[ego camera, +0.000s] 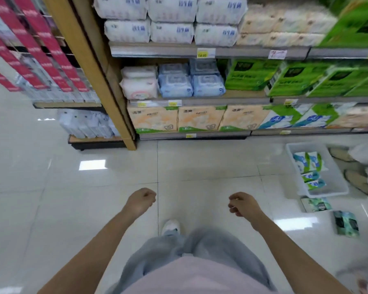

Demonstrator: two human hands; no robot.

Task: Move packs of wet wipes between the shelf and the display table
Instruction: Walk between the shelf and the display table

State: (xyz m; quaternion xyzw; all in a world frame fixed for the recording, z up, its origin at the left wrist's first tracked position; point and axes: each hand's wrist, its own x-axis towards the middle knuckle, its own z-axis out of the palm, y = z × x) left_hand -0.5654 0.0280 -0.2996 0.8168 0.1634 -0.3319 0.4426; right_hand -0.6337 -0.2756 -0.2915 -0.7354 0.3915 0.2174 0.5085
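- Wet-wipe packs (191, 84), blue, stack on the middle shelf (221, 101).
- Glossy pale floor tiles (83, 204) carry a white tray (334, 179).
- Left hand (141, 200) and right hand (241, 204) curl, holding nothing.

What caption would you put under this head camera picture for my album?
A person with empty left hand and right hand faces a shelf of blue wipes packs.
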